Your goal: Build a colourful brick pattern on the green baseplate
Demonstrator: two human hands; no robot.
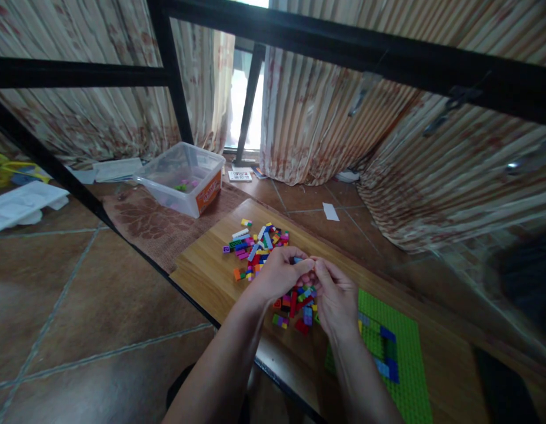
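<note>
Pleated, flower-printed curtains hang at twelve o'clock behind a floor of brown tiles with pale joints; clock positions are read from the hands. Smooth, wood-grained tabletop: supports loose plastic bricks — studded, block-shaped, mixed in colour — spread from ten o'clock round to six o'clock. Green baseplate: flat, studded, at four o'clock, bearing blue bricks. Translucent, open-topped box: ten o'clock, on a coarse brown mat. Left hand: narrow pinch, thumb and fingers holding a small blue piece above the pile. Right hand: fingers curled narrow, tips meeting the left's; whether it also grips a piece cannot be told.
</note>
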